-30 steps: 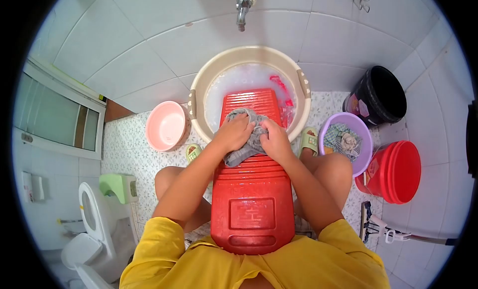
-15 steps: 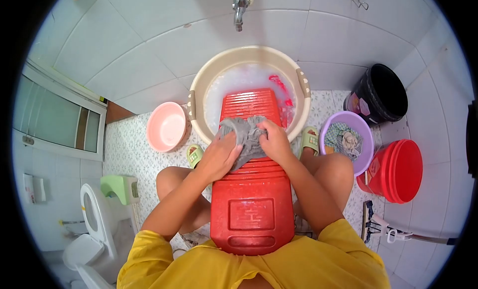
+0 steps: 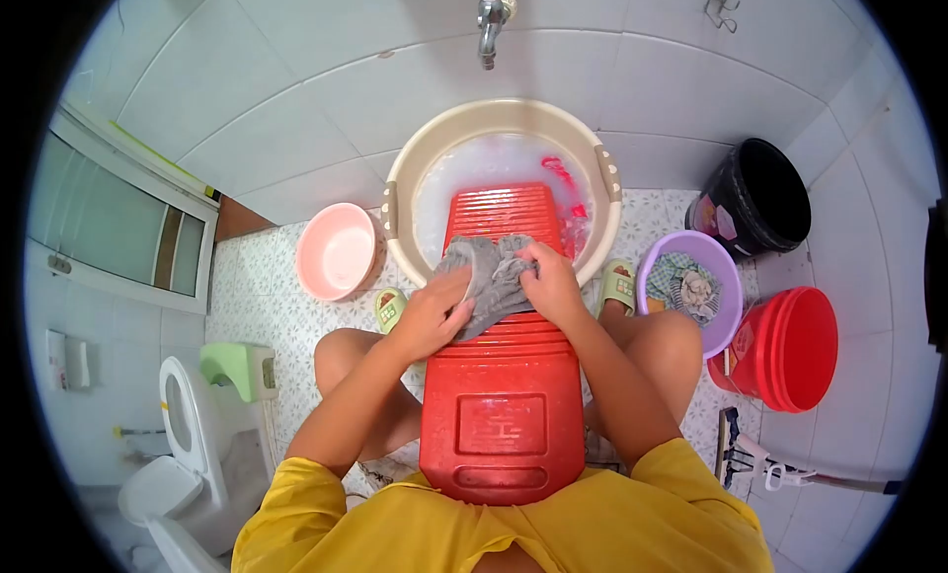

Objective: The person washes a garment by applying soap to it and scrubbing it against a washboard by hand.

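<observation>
As the left hand (image 3: pixel 430 316) has slid from atop the gray cloth (image 3: pixel 488 287) to its near left edge, more fabric lies exposed on the red washboard (image 3: pixel 504 376), where it crosses the basin (image 3: pixel 499 112); both forearms angle inward, the right hand's (image 3: pixel 553 282) fingers pinching a bunched fold, the left's partly covered, their closure unclear.

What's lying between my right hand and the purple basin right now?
In the head view, the beige tub's rim, then your right green slipper, lie between your right hand and the purple basin.
</observation>
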A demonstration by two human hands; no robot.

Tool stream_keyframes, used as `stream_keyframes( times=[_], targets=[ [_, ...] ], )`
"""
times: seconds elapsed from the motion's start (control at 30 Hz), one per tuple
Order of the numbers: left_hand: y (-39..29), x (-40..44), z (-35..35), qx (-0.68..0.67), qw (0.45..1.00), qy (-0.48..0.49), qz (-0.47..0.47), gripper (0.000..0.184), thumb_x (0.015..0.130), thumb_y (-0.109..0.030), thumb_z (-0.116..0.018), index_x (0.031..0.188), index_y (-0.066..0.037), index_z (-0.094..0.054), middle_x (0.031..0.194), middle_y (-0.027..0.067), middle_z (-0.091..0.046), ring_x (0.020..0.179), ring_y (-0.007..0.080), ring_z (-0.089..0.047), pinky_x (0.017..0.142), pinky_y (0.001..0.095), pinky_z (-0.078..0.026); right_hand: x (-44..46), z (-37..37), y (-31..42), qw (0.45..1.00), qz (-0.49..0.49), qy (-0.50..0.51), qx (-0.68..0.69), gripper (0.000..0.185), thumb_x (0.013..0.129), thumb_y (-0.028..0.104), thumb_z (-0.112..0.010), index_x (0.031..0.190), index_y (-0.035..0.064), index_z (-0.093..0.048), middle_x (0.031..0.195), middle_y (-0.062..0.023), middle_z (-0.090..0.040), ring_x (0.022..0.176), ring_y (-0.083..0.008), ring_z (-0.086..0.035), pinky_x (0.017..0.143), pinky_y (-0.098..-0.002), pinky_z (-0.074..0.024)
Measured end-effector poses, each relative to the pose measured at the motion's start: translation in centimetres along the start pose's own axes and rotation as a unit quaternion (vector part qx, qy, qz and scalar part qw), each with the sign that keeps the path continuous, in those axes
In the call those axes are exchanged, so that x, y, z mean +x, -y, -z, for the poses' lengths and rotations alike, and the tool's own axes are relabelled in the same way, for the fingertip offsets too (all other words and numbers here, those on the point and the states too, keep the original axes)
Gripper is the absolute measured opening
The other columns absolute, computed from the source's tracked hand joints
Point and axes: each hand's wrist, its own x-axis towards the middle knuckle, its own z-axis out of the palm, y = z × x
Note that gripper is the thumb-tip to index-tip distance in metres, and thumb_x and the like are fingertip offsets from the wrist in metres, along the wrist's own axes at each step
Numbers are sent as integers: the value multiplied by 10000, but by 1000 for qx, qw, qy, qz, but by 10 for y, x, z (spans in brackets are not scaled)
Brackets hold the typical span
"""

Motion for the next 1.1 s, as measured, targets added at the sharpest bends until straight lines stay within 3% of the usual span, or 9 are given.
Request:
stream_keyframes(
  times=[0.17, 0.23, 0.37, 0.43, 0.57, 0.67, 0.97, 1.03, 1.1],
  targets=[
    [-17, 7, 6, -37, 995, 54, 70, 315, 909, -196, -471, 1126, 12, -566, 1235, 193, -533, 1180, 373, -471, 1005, 433, -365, 0, 1, 2, 1000, 22, 1, -22, 177, 705, -1, -548, 882, 10, -552, 901, -180, -605, 836, -394, -587, 712, -445, -467],
    [-3, 28, -11, 127, 991, 29, 18, 359, 938, -235, -427, 1139, 33, -556, 1213, 233, -547, 1160, 382, -497, 1003, 400, -374, 0, 2, 5, 999, 27, 7, -31, 169, 703, -2, -549, 871, 11, -542, 891, -179, -596, 826, -396, -582, 706, -449, -464],
    [20, 76, -23, 139, 989, 22, 48, 371, 943, -243, -416, 1146, 46, -530, 1213, 256, -530, 1156, 395, -483, 1006, 410, -366, 0, 2, 5, 998, 54, 0, -40, 146, 696, -8, -542, 839, 9, -516, 870, -176, -569, 802, -404, -568, 690, -457, -454],
    [11, 95, -13, 128, 957, 205, 163, 396, 943, -245, -412, 1194, 51, -493, 1233, 266, -507, 1180, 401, -451, 1020, 432, -348, 0, 4, 6, 998, 41, 5, -38, 163, 698, -20, -525, 860, -7, -527, 855, -191, -572, 805, -395, -574, 695, -433, -457],
    [17, 57, -14, 94, 983, 129, 94, 387, 933, -222, -435, 1206, 46, -497, 1213, 266, -524, 1152, 406, -474, 1007, 444, -361, 1, 4, 5, 999, 25, 8, -25, 158, 695, -22, -521, 850, 3, -533, 863, -185, -588, 817, -398, -579, 695, -446, -459],
    [8, 18, -7, 88, 996, -12, -29, 340, 905, -184, -488, 1148, 50, -534, 1160, 254, -557, 1141, 399, -494, 1018, 422, -360, 0, 1, 1, 999, 36, -12, -14, 168, 696, -27, -520, 860, -4, -543, 884, -193, -612, 820, -387, -594, 696, -434, -467],
    [4, -36, 16, -118, 984, -14, 132, 342, 932, -198, -446, 1119, 66, -559, 1110, 244, -607, 1041, 375, -587, 880, 361, -464, 0, 4, 4, 1000, -11, 15, 5, 200, 707, -12, -536, 901, -8, -580, 880, -192, -632, 799, -375, -609, 693, -424, -474],
    [5, -31, 22, -249, 901, 39, 354, 402, 948, -254, -433, 1156, 72, -545, 1131, 247, -606, 1059, 343, -589, 879, 329, -454, 0, 4, 4, 1000, -12, 14, 6, 198, 707, -12, -539, 901, -9, -578, 881, -192, -633, 798, -374, -609, 693, -423, -474],
    [9, -14, 5, -282, 911, -24, 300, 407, 949, -268, -438, 1141, 71, -553, 1132, 246, -602, 1069, 340, -580, 911, 339, -434, 0, 3, 3, 1000, -13, 13, 6, 197, 707, -11, -541, 901, -9, -577, 882, -191, -633, 798, -373, -609, 693, -422, -474]
  ],
)
